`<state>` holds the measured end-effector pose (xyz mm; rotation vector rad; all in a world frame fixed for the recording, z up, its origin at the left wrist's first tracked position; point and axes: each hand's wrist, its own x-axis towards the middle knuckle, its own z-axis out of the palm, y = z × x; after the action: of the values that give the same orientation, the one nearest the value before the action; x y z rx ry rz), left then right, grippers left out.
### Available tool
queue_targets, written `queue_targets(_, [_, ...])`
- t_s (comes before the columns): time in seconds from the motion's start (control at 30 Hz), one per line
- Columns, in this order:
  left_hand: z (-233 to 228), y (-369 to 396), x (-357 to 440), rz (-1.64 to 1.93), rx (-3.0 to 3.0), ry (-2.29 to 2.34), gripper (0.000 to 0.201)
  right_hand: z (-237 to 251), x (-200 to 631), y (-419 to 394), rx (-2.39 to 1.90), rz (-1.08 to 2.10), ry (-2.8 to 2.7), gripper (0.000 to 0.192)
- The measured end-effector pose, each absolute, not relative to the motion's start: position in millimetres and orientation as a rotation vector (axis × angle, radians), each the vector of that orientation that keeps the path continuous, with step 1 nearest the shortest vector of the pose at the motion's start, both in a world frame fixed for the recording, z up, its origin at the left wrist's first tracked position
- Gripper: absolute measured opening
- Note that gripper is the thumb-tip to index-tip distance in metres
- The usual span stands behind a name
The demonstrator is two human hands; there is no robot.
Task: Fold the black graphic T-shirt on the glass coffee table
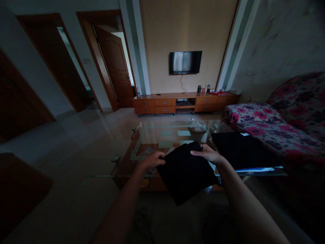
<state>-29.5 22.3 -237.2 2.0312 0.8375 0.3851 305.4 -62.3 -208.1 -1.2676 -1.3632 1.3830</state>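
Observation:
A piece of black clothing (pixel 186 174) hangs in front of me over the near edge of the glass coffee table (pixel 122 167). It is too dark to tell which garment it is. Its left upper edge is pinched by my left hand (pixel 153 160), thumb against fingers. My right hand (pixel 208 153) grips the top right part, with the thumb lying across the front of the cloth. A small bit of white lettering (pixel 219 179) shows by the cloth's lower right corner. To the right, a flat dark folded cloth (pixel 243 149) with a white tag (pixel 244 134) lies on the tabletop.
A flowered sofa (pixel 256 113) stands along the right. Beyond the table, a low wooden TV cabinet (pixel 165 101) carries several bottles and cans (pixel 203 89), below a wall-mounted television (pixel 186 62). A brown rounded piece of furniture (pixel 20 186) is at the lower left.

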Motion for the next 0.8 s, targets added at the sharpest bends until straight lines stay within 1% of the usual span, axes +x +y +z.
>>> queue_targets(0.2, [-230.5,20.4,-33.8,0.462,1.943,0.81,0.017,-216.6,320.3,-56.7,-1.306,1.347,-1.367,0.049])
queue_targets(0.23, [-229.0,19.8,-35.4,0.49,1.902,0.8,0.022,-216.4,320.0,-57.2,-1.31,1.351,-1.375,0.049])
queue_targets(0.3, [-225.7,18.1,-38.2,0.494,1.797,0.786,0.043,-214.3,315.5,-59.4,-1.302,1.37,-1.39,0.047])
queue_targets(0.37, [-222.8,14.6,-38.1,0.405,1.734,0.783,0.062,-210.9,305.8,-62.4,-1.289,1.4,-1.385,0.047])
queue_targets(0.4, [-221.6,11.7,-36.4,0.343,1.734,0.781,0.066,-209.1,299.4,-63.8,-1.286,1.413,-1.38,0.047])
queue_targets(0.43, [-220.8,8.0,-33.6,0.29,1.753,0.775,0.066,-207.5,292.2,-64.9,-1.282,1.427,-1.385,0.047])
queue_targets(0.5, [-219.8,-1.7,-24.8,0.247,1.81,0.763,0.058,-205.1,276.7,-66.1,-1.252,1.435,-1.434,0.045])
queue_targets(0.57, [-219.2,-12.2,-14.4,0.271,1.84,0.756,0.051,-203.8,262.1,-66.1,-1.182,1.433,-1.529,0.043])
queue_targets(0.63, [-218.0,-20.4,-6.0,0.318,1.846,0.762,0.049,-203.2,250.4,-65.8,-1.118,1.421,-1.634,0.041])
queue_targets(0.73, [-215.5,-25.2,-1.2,0.342,1.893,0.779,0.046,-202.8,238.9,-66.4,-1.088,1.318,-1.761,0.039])
queue_targets(0.8, [-214.5,-25.1,-2.2,0.32,1.958,0.78,0.042,-203.4,233.3,-67.5,-1.062,1.247,-1.833,0.043])
